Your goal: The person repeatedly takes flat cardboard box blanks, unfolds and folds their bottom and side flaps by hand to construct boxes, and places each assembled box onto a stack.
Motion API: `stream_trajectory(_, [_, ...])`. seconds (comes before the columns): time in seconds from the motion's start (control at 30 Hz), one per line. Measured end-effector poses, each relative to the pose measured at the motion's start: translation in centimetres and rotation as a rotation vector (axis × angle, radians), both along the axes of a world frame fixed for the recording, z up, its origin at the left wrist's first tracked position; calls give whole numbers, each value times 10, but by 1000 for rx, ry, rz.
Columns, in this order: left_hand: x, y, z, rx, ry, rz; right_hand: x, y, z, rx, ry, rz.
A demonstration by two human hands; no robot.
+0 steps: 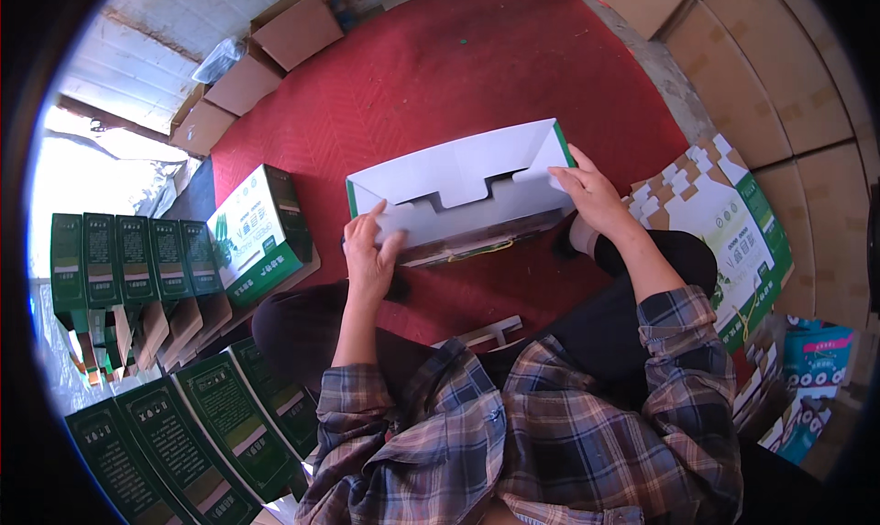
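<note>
Between my hands, a cardboard gift carton (pixel 435 167) is held up over my lap with its white inside toward me. Notched flaps meet across its middle, and its end edges are green. My left hand (pixel 368 250) grips the left end, fingers along the edge, its thumb slightly blurred by motion. At the opposite end, my right hand (pixel 594 195) has its thumb on the white flap and its fingers around the green edge. A yellow-green cord (pixel 484 249) shows along the carton's near lower side. Its underside is hidden.
Folded green-and-white cartons stand in a row at left (pixel 137 259), with more green cartons (pixel 220 420) at lower left. Flat carton blanks (pixel 724 236) lean at right beside stacked brown boxes (pixel 761 76). Open brown boxes (pixel 295 25) line the far wall beyond the red carpet (pixel 458 57).
</note>
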State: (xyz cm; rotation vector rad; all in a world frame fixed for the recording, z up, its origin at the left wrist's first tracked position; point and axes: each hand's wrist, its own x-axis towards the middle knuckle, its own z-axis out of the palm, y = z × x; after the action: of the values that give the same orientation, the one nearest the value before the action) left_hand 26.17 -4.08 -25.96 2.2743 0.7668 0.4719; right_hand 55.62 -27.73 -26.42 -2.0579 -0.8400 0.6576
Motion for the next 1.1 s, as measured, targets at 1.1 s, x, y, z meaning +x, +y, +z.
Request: stream_trajectory(1.1, [-8,29,-10,-476,-265,718,19,-11,9,-73,335,-438])
